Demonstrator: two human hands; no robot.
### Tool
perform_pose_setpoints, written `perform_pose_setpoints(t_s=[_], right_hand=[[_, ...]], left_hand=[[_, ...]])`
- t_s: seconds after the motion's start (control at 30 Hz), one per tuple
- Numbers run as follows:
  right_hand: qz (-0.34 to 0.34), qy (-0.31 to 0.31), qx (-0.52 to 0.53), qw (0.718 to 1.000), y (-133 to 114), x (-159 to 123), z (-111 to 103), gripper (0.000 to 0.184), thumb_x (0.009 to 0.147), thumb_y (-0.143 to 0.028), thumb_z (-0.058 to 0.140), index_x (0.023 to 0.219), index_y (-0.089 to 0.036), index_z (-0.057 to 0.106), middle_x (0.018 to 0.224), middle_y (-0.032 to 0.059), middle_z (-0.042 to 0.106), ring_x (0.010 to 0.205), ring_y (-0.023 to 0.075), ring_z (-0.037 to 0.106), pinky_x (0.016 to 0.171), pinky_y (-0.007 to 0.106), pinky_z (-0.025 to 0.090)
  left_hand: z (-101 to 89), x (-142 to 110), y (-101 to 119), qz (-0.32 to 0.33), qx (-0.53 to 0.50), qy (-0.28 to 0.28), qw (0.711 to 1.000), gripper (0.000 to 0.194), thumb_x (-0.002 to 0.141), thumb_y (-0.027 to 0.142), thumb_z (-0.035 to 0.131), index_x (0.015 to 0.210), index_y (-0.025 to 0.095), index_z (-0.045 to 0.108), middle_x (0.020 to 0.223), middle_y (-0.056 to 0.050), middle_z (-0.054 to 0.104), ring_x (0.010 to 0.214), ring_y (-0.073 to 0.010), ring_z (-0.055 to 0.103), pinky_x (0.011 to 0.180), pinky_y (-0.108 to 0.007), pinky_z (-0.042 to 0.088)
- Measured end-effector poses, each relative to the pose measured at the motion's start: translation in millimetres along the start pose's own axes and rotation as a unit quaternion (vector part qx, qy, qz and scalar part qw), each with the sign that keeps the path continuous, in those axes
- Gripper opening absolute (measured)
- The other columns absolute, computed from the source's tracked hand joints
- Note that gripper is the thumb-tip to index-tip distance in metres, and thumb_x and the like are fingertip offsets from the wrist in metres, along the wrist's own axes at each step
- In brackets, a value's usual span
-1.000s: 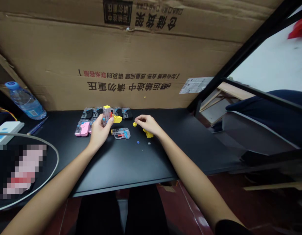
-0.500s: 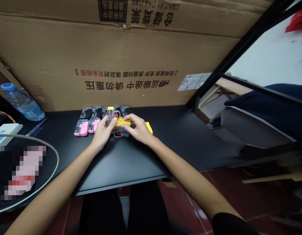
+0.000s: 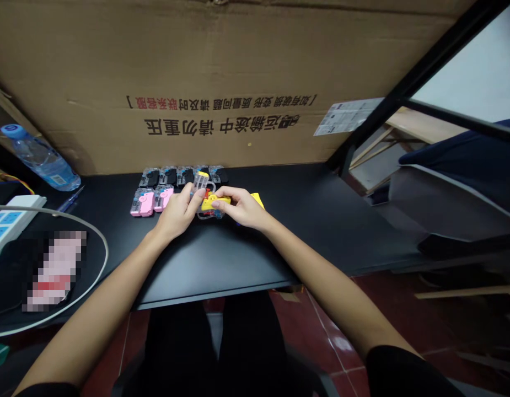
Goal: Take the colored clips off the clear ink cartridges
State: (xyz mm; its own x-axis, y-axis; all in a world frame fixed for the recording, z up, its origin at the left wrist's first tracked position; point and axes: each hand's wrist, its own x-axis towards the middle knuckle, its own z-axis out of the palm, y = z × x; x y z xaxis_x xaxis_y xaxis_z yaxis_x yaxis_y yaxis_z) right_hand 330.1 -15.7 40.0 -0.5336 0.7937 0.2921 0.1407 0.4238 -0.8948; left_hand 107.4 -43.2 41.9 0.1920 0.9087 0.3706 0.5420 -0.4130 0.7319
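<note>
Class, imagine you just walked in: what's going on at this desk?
A person's left hand grips a clear plastic piece with a yellow cap, while the right hand pinches a yellow plastic piece beside it. Small pink toys and black toys in clear casings lie in rows behind them on a black desk.

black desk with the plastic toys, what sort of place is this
Probably a makeshift assembly workspace: rows of plastic toys, a big cardboard carton behind the desk, a power strip.
</note>
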Motion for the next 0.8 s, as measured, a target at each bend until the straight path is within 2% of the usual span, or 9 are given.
perform_pose_setpoints(t_s=[0.23,0.37,0.5,0.8], right_hand=[[0.005,-0.008,0.021,1.000,3,-1,0,0.034,0.093,-0.052,0.075,0.096,-0.018,0.076,0.086,0.0038,0.074,0.076,0.0187,0.065,0.072,0.031,0.051],[0.009,0.007,0.020,1.000,0,-1,1,0.033,0.092,-0.050,0.077,0.095,-0.018,0.078,0.083,0.0033,0.073,0.071,0.0167,0.062,0.068,0.030,0.048],[0.016,-0.010,0.041,0.999,-3,-3,-2,0.031,0.090,-0.048,0.078,0.094,-0.017,0.076,0.081,0.0034,0.073,0.070,0.0167,0.063,0.068,0.030,0.048],[0.026,-0.053,0.060,0.996,-11,-4,-11,0.029,0.086,-0.045,0.081,0.087,-0.017,0.074,0.075,0.0011,0.069,0.063,0.0126,0.056,0.062,0.026,0.044]], left_hand=[[-2.5,1,-2,0.029,0.007,-0.009,1.000,0.051,0.109,0.068,0.041,0.083,0.025,0.045,0.062,0.003,0.052,0.055,-0.0147,0.051,0.056,-0.028,0.034],[0.6,0,0,0.028,-0.006,0.003,1.000,0.054,0.108,0.071,0.041,0.082,0.025,0.044,0.060,0.004,0.049,0.054,-0.0140,0.048,0.055,-0.029,0.032],[1.3,0,3,0.018,-0.020,0.003,1.000,0.058,0.106,0.075,0.039,0.081,0.024,0.046,0.060,0.004,0.049,0.054,-0.0136,0.048,0.055,-0.029,0.031],[-9.1,1,9,0.013,-0.046,-0.087,0.995,0.055,0.106,0.071,0.041,0.083,0.022,0.051,0.063,0.003,0.050,0.058,-0.0141,0.047,0.056,-0.027,0.034]])
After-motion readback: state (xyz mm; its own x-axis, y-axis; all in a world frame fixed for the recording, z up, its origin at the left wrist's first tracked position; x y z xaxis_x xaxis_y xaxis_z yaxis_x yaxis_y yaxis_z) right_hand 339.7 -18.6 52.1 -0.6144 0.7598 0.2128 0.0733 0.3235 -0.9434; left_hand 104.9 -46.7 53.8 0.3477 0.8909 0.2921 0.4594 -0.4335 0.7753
